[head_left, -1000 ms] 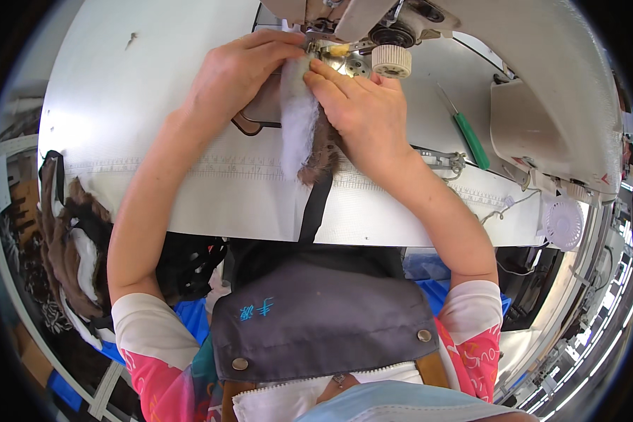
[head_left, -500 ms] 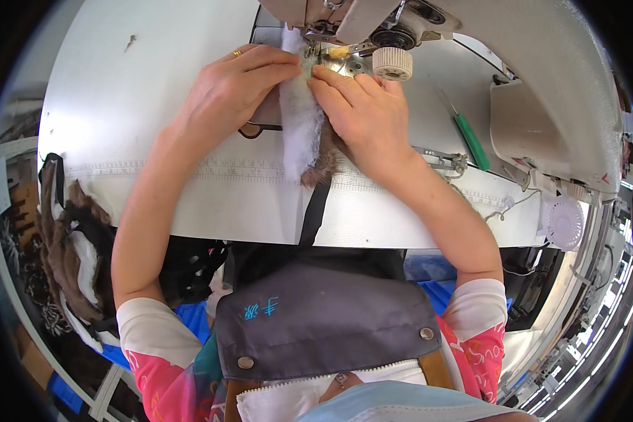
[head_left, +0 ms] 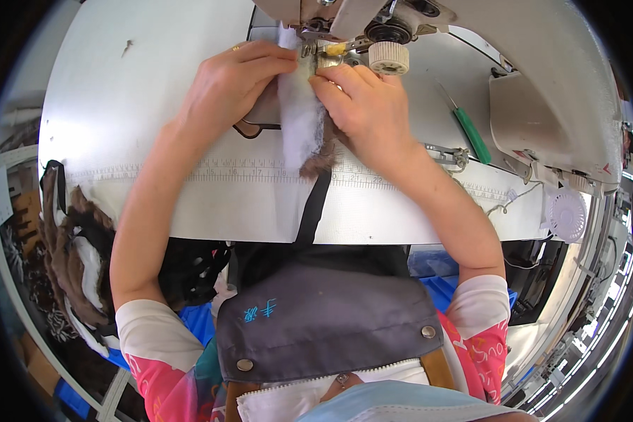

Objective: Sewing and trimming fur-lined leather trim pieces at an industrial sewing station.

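A strip of fluffy white wadding (head_left: 299,123) lies lengthwise under the sewing machine's presser foot (head_left: 308,49), with brown fur (head_left: 321,156) showing along its right side and near end. From beneath the fur a black ribbon (head_left: 313,211) trails over the table's front edge. My left hand (head_left: 235,81) pinches the strip's left edge just short of the foot. On the opposite edge, my right hand (head_left: 366,102) has thumb and forefinger closed on the layered strip, its other fingers curled toward the machine bed. The needle point is too small to make out.
The machine's arm (head_left: 541,63) and a white ribbed knob (head_left: 389,58) rise beyond my right hand. A green-handled screwdriver (head_left: 472,135) lies to the right. A printed ruler (head_left: 232,171) crosses the white table. Brown fur strips (head_left: 67,260) hang at the left edge.
The wadding and fur have slid slightly away from me, toward the presser foot. Both hands keep their grip at nearly the same spots beside it.
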Motion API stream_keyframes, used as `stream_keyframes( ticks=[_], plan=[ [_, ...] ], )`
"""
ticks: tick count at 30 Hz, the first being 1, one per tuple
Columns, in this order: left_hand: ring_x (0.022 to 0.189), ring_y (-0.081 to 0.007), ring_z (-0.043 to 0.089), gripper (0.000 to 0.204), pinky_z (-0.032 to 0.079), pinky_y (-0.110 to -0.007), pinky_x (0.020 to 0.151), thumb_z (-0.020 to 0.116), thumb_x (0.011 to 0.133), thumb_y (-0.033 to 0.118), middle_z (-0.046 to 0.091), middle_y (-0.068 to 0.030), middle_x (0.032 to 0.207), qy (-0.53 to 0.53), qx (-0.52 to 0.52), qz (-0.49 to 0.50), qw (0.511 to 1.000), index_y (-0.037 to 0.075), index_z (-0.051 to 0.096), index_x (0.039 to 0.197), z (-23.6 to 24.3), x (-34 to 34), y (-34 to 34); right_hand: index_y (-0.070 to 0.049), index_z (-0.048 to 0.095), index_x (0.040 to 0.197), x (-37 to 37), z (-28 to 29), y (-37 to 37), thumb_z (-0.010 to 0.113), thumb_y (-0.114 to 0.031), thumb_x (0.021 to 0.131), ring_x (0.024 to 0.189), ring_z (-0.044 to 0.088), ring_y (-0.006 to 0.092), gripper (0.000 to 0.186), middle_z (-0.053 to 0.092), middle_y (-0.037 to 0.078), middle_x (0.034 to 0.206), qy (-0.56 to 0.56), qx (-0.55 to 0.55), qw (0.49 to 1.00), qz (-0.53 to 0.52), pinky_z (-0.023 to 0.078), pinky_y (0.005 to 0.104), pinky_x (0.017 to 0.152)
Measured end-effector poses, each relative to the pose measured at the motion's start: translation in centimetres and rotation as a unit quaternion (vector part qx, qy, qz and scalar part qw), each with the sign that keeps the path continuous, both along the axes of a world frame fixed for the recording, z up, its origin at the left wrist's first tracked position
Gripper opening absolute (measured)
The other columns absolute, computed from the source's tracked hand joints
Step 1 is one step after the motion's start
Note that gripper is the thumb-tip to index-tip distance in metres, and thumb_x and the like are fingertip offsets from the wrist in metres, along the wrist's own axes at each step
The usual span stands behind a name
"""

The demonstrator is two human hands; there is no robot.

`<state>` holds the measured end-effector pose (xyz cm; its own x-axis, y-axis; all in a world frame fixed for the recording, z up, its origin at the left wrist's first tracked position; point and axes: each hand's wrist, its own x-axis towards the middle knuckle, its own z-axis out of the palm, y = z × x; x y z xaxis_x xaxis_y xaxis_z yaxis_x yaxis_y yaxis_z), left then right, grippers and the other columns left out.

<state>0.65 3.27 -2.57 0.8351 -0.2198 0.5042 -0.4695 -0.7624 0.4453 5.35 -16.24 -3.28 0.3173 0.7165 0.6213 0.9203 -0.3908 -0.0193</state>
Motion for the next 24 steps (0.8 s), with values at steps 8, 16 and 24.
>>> stream_keyframes(
  ticks=[8,16,24],
  plan=[
    [0.078,-0.0239,0.062,0.017,0.052,-0.029,0.068,0.057,0.074,-0.004,0.063,-0.0064,0.094,0.011,-0.020,0.002,1.000,0.003,0.065,0.088,0.25,0.20,-0.20,-0.008,0.059,0.073,0.18,0.17,0.04,0.058,-0.011,0.063,0.066,0.050,0.0146,0.010,0.051,-0.001,0.069,0.004,-0.002,1.000,0.002,0.035,0.0294,0.064],
    [0.078,-0.0232,0.062,0.019,0.052,-0.028,0.068,0.058,0.073,-0.003,0.063,-0.0054,0.095,0.013,-0.060,0.004,0.998,0.004,0.065,0.089,-0.20,-0.05,-0.03,-0.007,0.058,0.079,-0.05,0.32,-0.12,0.059,-0.008,0.063,0.069,0.052,0.0158,0.016,0.055,0.000,0.075,0.025,-0.015,1.000,0.000,0.035,0.0299,0.067],
    [0.079,-0.0239,0.062,0.024,0.052,-0.030,0.067,0.054,0.072,-0.007,0.063,-0.0054,0.096,0.016,-0.073,0.000,0.997,0.004,0.064,0.091,-0.12,-0.22,0.10,-0.006,0.059,0.094,-0.36,0.77,-0.45,0.064,0.003,0.055,0.079,0.055,0.0192,0.040,0.060,0.003,0.095,0.079,-0.025,0.997,0.006,0.036,0.0312,0.073]
  ],
)
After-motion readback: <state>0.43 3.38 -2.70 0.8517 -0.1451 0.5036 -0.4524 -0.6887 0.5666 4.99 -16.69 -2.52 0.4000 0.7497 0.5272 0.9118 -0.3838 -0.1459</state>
